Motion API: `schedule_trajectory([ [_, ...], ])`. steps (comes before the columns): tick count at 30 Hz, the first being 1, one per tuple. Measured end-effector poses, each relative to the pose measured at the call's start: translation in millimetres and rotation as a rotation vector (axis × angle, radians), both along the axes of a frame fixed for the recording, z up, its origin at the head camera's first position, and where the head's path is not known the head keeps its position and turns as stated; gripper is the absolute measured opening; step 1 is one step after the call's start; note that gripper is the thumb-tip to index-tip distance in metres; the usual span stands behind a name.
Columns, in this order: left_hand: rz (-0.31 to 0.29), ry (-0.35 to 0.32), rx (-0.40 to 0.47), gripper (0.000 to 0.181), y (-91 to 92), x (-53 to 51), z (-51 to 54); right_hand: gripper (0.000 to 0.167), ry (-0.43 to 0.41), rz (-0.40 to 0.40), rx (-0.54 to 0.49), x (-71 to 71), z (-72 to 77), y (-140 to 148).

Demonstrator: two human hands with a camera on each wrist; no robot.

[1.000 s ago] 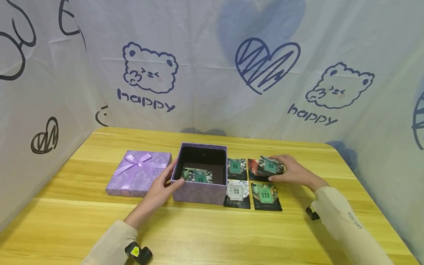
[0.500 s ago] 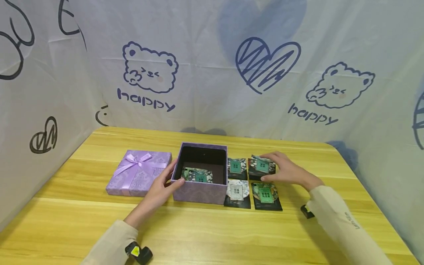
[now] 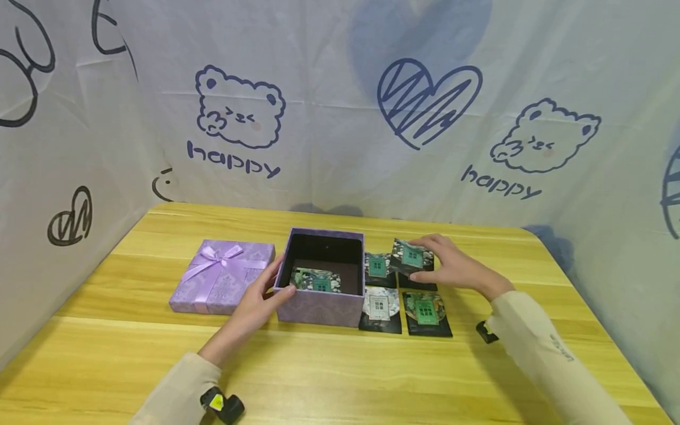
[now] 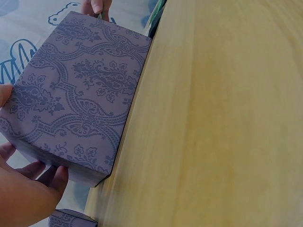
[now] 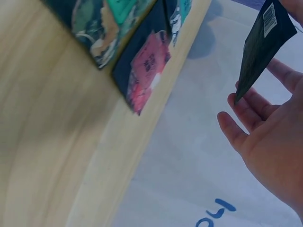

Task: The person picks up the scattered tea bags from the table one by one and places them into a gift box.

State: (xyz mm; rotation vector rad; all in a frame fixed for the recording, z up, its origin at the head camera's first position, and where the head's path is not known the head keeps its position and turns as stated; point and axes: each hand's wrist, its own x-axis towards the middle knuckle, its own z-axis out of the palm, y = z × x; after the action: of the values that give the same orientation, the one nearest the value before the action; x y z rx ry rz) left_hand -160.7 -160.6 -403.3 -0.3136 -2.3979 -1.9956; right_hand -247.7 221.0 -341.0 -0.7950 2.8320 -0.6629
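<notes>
My left hand [image 3: 257,301] grips the near left corner of an open purple gift box [image 3: 319,310], thumb at the front rim, fingers along its side. A dark tea sachet with a green label [image 3: 316,281] lies inside. Right of the box, my right hand [image 3: 451,265] pinches another green-label sachet [image 3: 410,255] by its right edge, above the table. The right wrist view shows this sachet's black, barcoded back [image 5: 260,52]. Below it lies a red-label sachet [image 5: 147,66], mostly covered in the head view. The left wrist view shows the box's patterned front [image 4: 80,94].
Beside the box lie a green-label sachet [image 3: 377,267], a white-label sachet [image 3: 379,307] and a bright green one [image 3: 427,313]. The purple lid with a ribbon bow [image 3: 225,277] lies to the left on the wooden table [image 3: 340,378]. White printed cloth [image 3: 329,136] encloses the table.
My right hand has lifted the green-label sachet off the red one and moved it left, toward the box. The left hand has kept its place on the box.
</notes>
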Motion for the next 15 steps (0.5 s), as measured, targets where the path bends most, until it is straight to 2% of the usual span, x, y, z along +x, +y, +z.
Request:
schedule_trajectory([
  [6, 0.000, -0.005, 0.001, 0.069, 0.6, 0.6, 2.9, 0.076, 0.015, 0.026, 0.014, 0.5, 10.3, -6],
  [15, 0.003, -0.015, -0.001, 0.070, 0.8, 0.6, 1.5, 0.077, 0.021, 0.068, 0.021, 0.2, 29.8, -23],
])
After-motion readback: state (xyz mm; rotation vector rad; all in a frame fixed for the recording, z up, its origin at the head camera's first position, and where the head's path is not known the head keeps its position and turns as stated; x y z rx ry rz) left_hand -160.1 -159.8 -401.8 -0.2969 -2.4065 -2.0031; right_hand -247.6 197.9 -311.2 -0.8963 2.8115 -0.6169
